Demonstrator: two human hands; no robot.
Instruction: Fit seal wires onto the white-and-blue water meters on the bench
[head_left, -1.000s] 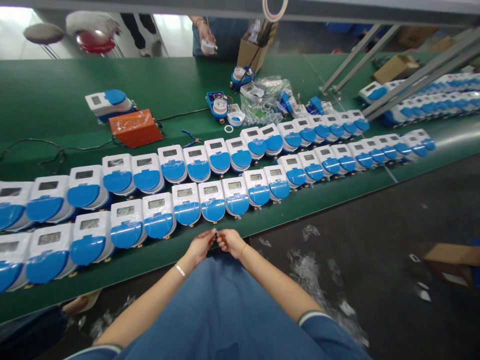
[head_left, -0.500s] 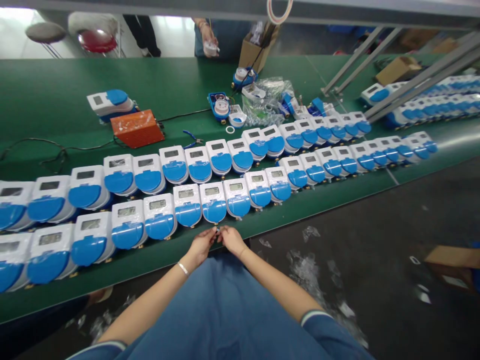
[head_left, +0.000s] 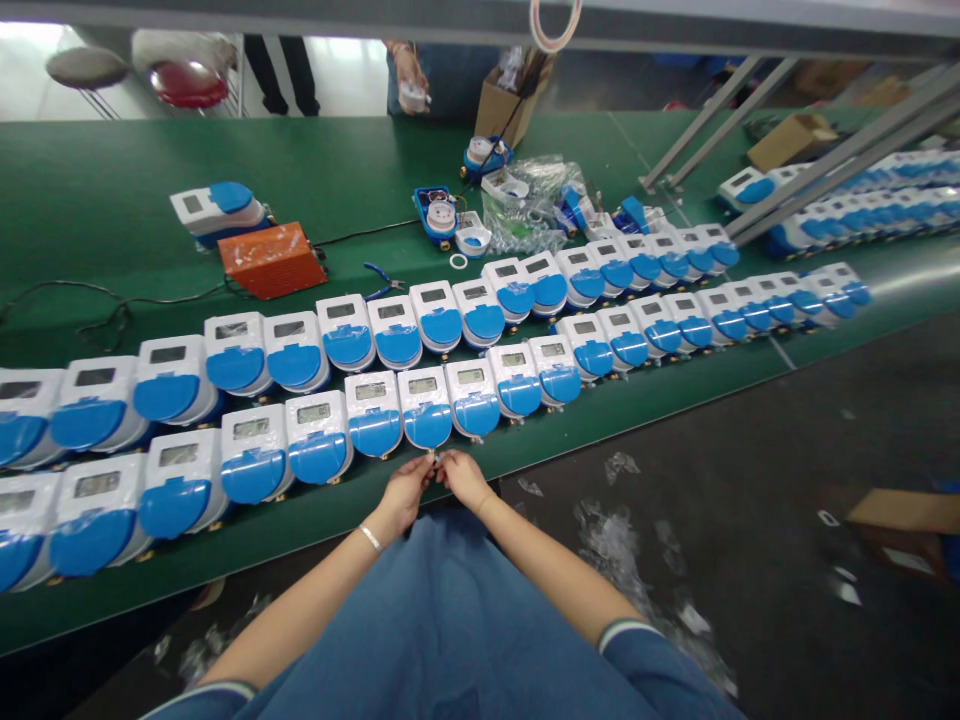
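Note:
At the table's front edge my left hand [head_left: 405,490] and my right hand [head_left: 463,478] meet, thumbs and fingers pinched around a very small piece between them, too small to name. Both are just below the brass end of a water meter [head_left: 425,408], which has a white case, a blue lid and a small display. Whether my fingers touch that brass end I cannot tell. Beside it stand a matching meter [head_left: 474,398] on the right and another meter [head_left: 373,413] on the left, part of a long front row.
A second row of meters [head_left: 392,332] runs behind. Farther back lie an orange box [head_left: 271,260] with a cable, blue-handled pliers [head_left: 385,281], an opened meter [head_left: 437,216] and clear plastic bags [head_left: 529,210]. Across the green table [head_left: 330,160], another person's hand [head_left: 409,72] holds a round part.
My hands stay pinched together at almost the same spot. The view has shifted slightly. Across the table, the other person's hand has moved a little, and a standing person's legs have shifted.

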